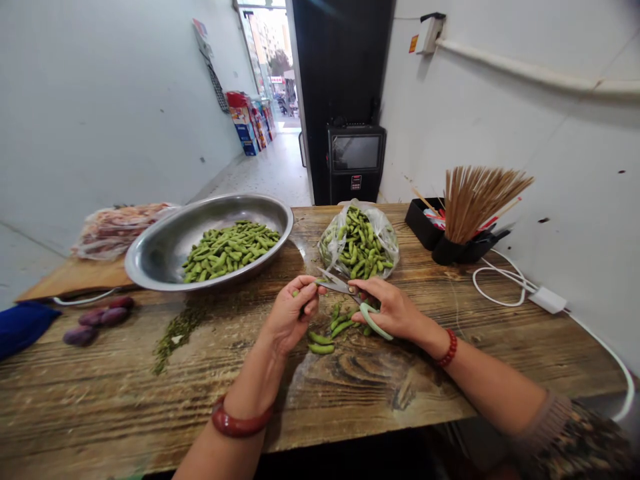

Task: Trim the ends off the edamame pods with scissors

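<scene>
My right hand (393, 308) is closed around the pale green handles of a pair of scissors (339, 285), whose blades point left and stand apart. Pinched in my left hand (294, 312) is a green edamame pod (320, 281), its end close to the blades; fingers cover most of it. Several loose pods (321, 343) lie on the wooden table below my hands. Just beyond them sits a clear plastic bag (390, 233) full of pods. A wide steel basin (155, 250) on the left holds a heap of pods (230, 252).
Dark trimmings (177, 333) and several purple plums or similar fruits (100, 320) lie at left. Behind them, a bag of meat-like pieces (120, 227) rests near a cutting board (75, 277). Skewer sticks (475, 203) stand in a black holder (447, 250) at right, near a white power strip (547, 300).
</scene>
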The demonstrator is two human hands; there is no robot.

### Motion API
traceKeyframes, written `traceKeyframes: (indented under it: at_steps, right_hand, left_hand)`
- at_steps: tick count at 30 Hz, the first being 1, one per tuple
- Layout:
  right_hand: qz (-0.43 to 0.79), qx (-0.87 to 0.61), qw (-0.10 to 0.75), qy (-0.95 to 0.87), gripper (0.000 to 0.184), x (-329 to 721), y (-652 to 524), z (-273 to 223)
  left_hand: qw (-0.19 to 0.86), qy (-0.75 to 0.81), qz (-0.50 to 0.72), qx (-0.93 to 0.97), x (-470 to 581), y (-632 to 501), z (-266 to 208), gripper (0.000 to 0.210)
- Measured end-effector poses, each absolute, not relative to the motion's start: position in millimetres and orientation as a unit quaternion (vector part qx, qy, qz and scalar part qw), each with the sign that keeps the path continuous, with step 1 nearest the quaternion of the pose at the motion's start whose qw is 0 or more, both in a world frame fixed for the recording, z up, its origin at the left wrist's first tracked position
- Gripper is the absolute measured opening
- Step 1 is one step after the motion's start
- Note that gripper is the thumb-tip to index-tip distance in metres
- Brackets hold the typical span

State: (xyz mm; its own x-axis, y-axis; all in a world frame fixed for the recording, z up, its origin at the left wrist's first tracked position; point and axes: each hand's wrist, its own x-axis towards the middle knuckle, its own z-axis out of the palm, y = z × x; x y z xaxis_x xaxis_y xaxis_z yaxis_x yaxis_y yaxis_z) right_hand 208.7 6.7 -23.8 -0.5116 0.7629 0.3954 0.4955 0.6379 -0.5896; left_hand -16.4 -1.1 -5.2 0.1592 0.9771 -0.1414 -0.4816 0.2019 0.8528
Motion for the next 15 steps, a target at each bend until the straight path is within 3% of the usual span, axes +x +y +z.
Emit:
traceKeyframes:
  at_steps: [7,15]
  right_hand:
    - [0.197,-0.351,0.332,-0.853,0.058,207.2,4.5,-24.7]
    - [0.199,-0.35,0.328,-0.855,0.054,208.9,3.7,-22.8]
  left_hand:
    - [0.679,0.365,0.507,0.385,-8.6,-5.2,-6.2,0.025]
    - [0.602,0.434,0.497,0.45,-7.0,-6.9,-9.7,0.02]
